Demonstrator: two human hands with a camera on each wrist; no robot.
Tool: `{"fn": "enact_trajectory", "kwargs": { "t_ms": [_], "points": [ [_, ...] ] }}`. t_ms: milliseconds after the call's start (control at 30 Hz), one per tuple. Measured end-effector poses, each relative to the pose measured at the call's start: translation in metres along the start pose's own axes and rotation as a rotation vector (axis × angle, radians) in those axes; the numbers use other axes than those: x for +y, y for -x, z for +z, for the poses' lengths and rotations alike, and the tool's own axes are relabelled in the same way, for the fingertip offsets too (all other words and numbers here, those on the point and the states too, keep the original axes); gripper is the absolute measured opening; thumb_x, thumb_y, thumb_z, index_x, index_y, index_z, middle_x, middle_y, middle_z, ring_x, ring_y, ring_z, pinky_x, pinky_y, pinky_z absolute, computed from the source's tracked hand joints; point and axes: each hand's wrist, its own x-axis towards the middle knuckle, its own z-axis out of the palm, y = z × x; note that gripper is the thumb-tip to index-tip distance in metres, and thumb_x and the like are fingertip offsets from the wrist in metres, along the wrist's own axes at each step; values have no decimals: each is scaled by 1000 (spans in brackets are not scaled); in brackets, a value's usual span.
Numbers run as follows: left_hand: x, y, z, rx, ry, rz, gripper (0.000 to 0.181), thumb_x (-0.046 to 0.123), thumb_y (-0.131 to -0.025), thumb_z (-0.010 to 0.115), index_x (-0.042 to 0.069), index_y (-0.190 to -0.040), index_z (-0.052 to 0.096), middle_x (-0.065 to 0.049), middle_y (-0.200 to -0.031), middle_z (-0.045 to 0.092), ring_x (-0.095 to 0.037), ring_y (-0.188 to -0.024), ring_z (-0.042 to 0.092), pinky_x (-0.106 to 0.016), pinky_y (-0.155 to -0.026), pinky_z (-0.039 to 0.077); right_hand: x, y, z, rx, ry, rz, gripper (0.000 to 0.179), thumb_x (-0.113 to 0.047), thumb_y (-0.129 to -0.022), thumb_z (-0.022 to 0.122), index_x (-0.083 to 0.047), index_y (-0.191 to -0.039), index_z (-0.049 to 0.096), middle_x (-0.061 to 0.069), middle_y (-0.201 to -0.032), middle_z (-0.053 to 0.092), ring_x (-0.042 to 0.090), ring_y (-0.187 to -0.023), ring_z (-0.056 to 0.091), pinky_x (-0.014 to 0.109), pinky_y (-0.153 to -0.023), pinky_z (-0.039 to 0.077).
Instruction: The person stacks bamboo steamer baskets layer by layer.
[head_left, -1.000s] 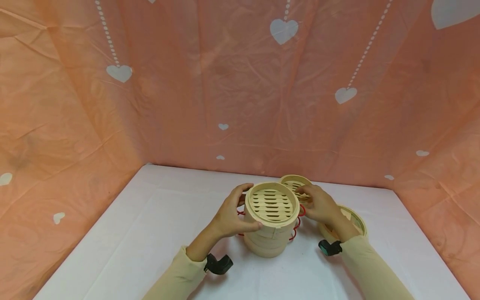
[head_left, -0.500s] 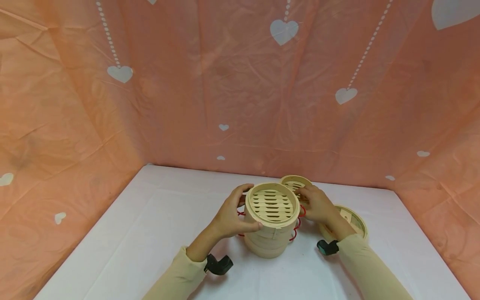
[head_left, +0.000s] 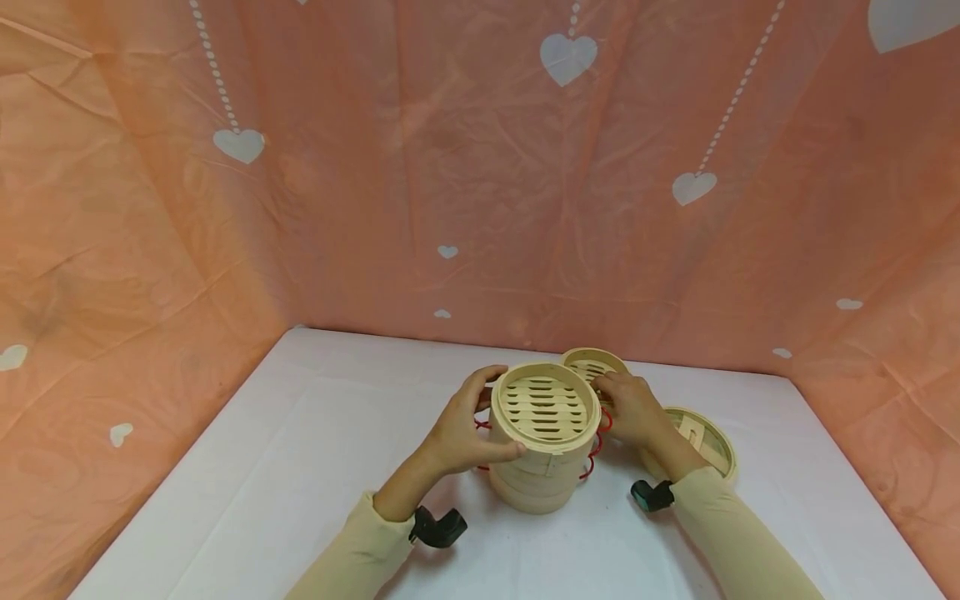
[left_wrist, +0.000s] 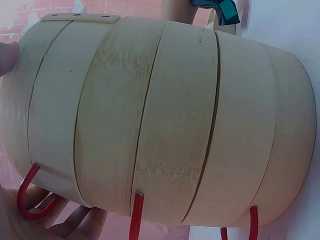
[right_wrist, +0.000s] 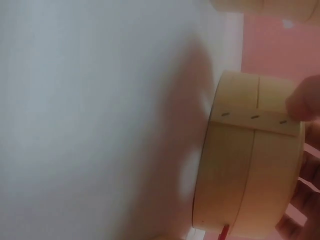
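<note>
A tall stack of bamboo steamer baskets stands upright on the white table, its slatted top tier facing up. My left hand grips the top tier, thumb at the near rim and fingers round the far left side. Red loop handles stick out from the tiers in the left wrist view. Behind and right of the stack, a smaller-looking bamboo steamer basket sits on the table. My right hand holds it at the rim; in the right wrist view the thumb presses its upper edge and the fingers reach over the top.
A round bamboo steamer lid with a flat strip across it lies at the right, partly behind the right forearm. The white tabletop ends at a pink-orange cloth backdrop with white hearts. Each wrist wears a black camera.
The right hand and its wrist camera have shifted very slightly left and up. The left hand keeps its hold on the stack, and the baskets stay in place.
</note>
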Motion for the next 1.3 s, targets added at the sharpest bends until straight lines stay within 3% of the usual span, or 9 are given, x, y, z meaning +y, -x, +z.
{"fn": "enact_trajectory", "kwargs": {
  "t_ms": [133,300,600,800,1033,1300],
  "points": [
    [1,0,0,-3,0,6,97,23,-64,88,16,-145,35,-3,-137,48,-22,-121,56,-43,-89,53,-2,-1,-1,-32,8,24,33,-28,-71,77,-15,-100,69,0,-95,68,25,-95,62,49,-76,46],
    [1,0,0,-11,6,17,98,23,-65,87,12,-146,33,-5,-137,48,-24,-121,56,-44,-89,53,-6,-1,-2,-69,14,51,36,-22,-70,74,-16,-105,68,3,-105,69,28,-104,61,50,-80,43],
    [2,0,-1,-8,-5,26,97,25,-65,87,11,-146,33,-6,-137,48,-25,-120,57,-41,-88,54,-7,-1,-1,-74,53,56,46,-10,-65,68,-15,-110,67,3,-102,66,27,-100,58,45,-74,40],
    [3,1,-1,-17,-11,14,97,26,-66,87,12,-146,33,-7,-138,48,-25,-120,56,-44,-89,53,-7,-1,-1,-74,58,51,40,-19,-70,77,-16,-109,67,3,-99,65,26,-98,57,45,-74,41],
    [1,1,1,-4,-13,-2,95,24,-64,88,19,-144,36,-2,-137,48,-21,-120,56,-43,-90,53,-8,-1,-4,5,38,48,29,-15,-73,75,-20,-100,67,-1,-96,65,22,-96,56,40,-70,40],
    [2,1,0,-1,-7,1,97,24,-64,88,18,-145,35,-3,-138,48,-22,-121,55,-47,-93,51,-9,-3,-12,77,73,22,22,-25,-75,77,-19,-93,67,0,-87,63,21,-88,55,41,-67,41]
  ]
}}
